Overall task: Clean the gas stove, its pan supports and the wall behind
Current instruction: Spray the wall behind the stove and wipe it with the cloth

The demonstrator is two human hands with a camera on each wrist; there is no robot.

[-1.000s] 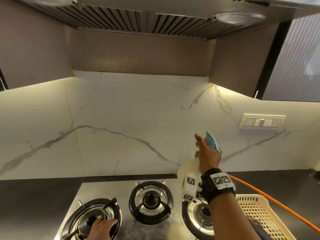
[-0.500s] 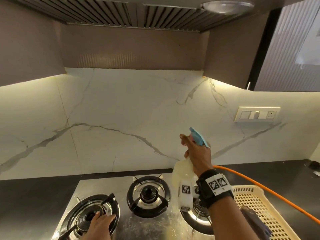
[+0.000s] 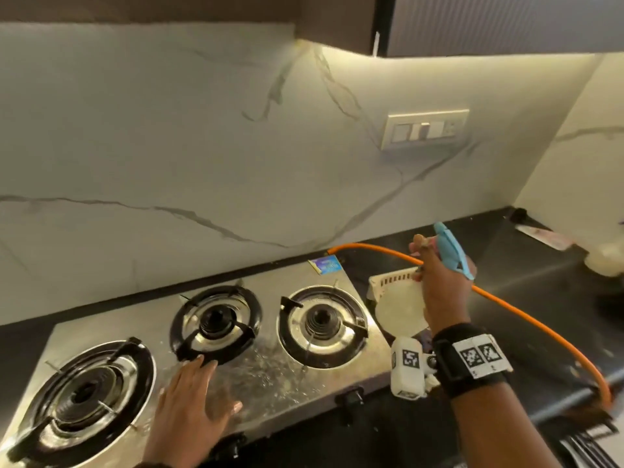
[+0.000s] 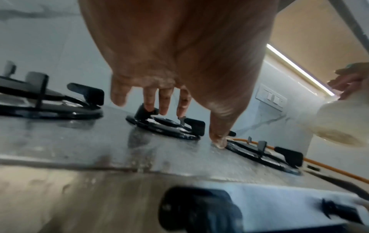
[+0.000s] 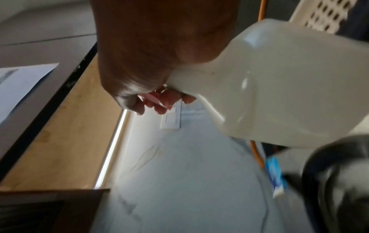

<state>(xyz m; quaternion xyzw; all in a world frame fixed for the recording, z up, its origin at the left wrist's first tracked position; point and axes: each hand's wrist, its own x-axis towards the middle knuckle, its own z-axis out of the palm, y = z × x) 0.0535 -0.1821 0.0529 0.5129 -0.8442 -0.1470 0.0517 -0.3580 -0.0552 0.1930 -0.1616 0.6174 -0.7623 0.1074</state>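
A steel three-burner gas stove (image 3: 270, 376) sits on the dark counter, wet with droplets between the burners. Black pan supports ring the left (image 3: 81, 393), middle (image 3: 216, 324) and right (image 3: 322, 327) burners. My left hand (image 3: 196, 396) hovers spread and open over the wet steel in front of the middle support (image 4: 165, 126), holding nothing. My right hand (image 3: 439, 282) grips the neck of a white spray bottle (image 3: 400, 309) with a blue trigger head (image 3: 450, 251), held right of the stove; the bottle (image 5: 279, 88) fills the right wrist view. The white marble wall (image 3: 169, 146) rises behind.
An orange gas hose (image 3: 506, 305) curves from behind the stove across the counter to the right. A cream plastic basket (image 3: 391, 278) stands under the bottle. A switch plate (image 3: 425, 130) is on the wall. Black knobs (image 3: 351, 398) line the stove's front.
My view dropped and swung right. My right hand carried the bottle down and right, off the stove. My left hand left the left burner and now hovers near the middle one.
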